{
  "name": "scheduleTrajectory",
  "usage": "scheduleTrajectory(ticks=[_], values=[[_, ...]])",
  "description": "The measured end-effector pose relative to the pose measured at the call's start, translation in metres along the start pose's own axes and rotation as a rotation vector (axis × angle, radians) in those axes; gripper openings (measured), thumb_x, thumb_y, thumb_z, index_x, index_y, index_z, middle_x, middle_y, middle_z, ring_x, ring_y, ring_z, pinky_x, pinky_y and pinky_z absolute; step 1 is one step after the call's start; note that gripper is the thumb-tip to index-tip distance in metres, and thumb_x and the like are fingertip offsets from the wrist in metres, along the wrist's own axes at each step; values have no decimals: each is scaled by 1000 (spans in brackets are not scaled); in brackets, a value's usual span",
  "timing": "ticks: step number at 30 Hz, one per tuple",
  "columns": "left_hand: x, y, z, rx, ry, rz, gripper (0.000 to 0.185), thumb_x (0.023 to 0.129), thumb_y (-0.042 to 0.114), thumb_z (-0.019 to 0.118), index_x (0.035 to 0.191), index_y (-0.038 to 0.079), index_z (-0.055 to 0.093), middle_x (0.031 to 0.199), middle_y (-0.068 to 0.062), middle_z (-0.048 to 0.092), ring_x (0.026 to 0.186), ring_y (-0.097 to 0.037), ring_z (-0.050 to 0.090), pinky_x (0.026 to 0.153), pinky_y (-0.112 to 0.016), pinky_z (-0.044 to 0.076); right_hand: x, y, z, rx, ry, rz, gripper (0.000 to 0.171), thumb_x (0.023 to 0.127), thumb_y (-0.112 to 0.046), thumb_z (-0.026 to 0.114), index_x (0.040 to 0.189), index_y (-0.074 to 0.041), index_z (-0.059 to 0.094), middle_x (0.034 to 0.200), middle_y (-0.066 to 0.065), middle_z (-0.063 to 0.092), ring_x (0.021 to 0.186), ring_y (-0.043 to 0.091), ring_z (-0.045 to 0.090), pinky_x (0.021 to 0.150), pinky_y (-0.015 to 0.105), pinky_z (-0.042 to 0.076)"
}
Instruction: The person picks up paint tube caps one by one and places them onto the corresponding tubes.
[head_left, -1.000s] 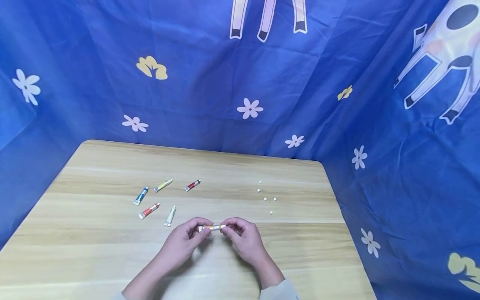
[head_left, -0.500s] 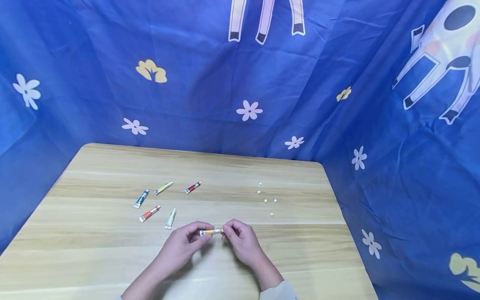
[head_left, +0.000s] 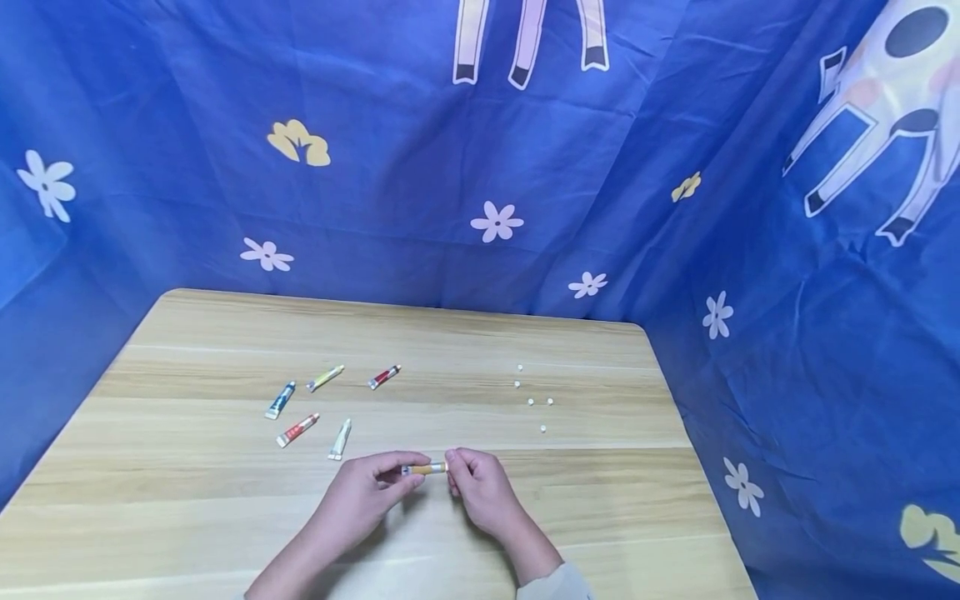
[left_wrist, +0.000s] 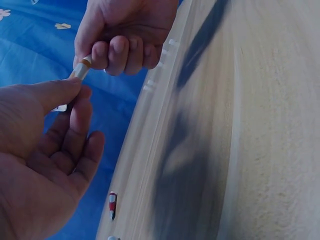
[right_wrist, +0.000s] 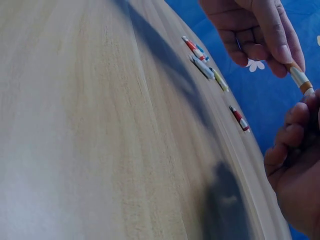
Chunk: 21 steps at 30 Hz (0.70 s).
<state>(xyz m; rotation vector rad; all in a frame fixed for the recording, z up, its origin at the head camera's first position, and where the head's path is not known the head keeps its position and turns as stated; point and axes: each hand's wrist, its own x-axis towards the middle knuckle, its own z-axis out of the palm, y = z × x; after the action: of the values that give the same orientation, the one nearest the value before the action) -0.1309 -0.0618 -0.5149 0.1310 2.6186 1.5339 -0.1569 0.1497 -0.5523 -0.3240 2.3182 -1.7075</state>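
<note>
Above the near table point(head_left: 187, 517) edge, the left hand point(head_left: 367, 492) pinches one end of an orange paint tube point(head_left: 425, 469), the right hand point(head_left: 476, 487) gripping its other end; five capless tubes point(head_left: 297, 429) lie beyond, their contents unseen.

The head camera looks forward and down on the table point(head_left: 187, 500) from above. Each wrist camera sits very close and low over the tabletop: the left faces toward 12 o'clock, the right toward 1 o'clock. All three share the orange tube point(head_left: 426, 469) point(left_wrist: 80, 69) point(right_wrist: 301, 80).
</note>
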Motion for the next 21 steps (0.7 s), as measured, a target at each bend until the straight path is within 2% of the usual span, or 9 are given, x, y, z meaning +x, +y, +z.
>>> scheduleTrajectory(ticks=[4, 8, 14, 17, 21], values=[[0, -2, 1, 25, 16, 38, 21, 93, 21, 86, 113, 29, 84, 88, 15, 76, 83, 3, 68, 77, -22, 57, -1, 0, 1, 0, -3, 6, 56, 115, -31, 52, 77, 10, 57, 73, 35, 56, 61, 0, 45, 66, 20, 42], [-1, -3, 3, 51, 21, 77, 22, 93, 20, 86, 114, 26, 85, 83, 17, 72, 82, 3, 67, 78, -22, 58, -1, 1, 1, 3, 1, 14, 57, 116, -32, 51, 78, 12, 55, 70, 32, 53, 59, 0, 43, 63, 19, 40], [0, -5, 6, 94, 0, 174, 24, 94, 15, 84, 117, 19, 79, 79, 18, 67, 83, 0, 71, 75, -23, 58, -1, 4, 1, 9, 28, 30, 58, 115, -31, 52, 75, 11, 53, 64, 26, 51, 56, 1, 41, 62, 21, 40], [0, -6, 7, 89, -18, 182, 24, 94, 15, 84, 115, 17, 75, 82, 18, 70, 82, 3, 69, 75, -23, 58, -1, 6, 1, 17, 38, 40, 59, 115, -31, 52, 72, 9, 52, 61, 23, 49, 54, 1, 40, 61, 20, 40], [1, -6, 6, 130, -31, 197, 19, 94, 18, 85, 108, 22, 72, 80, 21, 67, 76, 8, 62, 73, -23, 55, 0, 8, 1, 29, 45, 39, 59, 115, -30, 52, 71, 8, 52, 57, 15, 47, 53, 0, 40, 59, 19, 39]])
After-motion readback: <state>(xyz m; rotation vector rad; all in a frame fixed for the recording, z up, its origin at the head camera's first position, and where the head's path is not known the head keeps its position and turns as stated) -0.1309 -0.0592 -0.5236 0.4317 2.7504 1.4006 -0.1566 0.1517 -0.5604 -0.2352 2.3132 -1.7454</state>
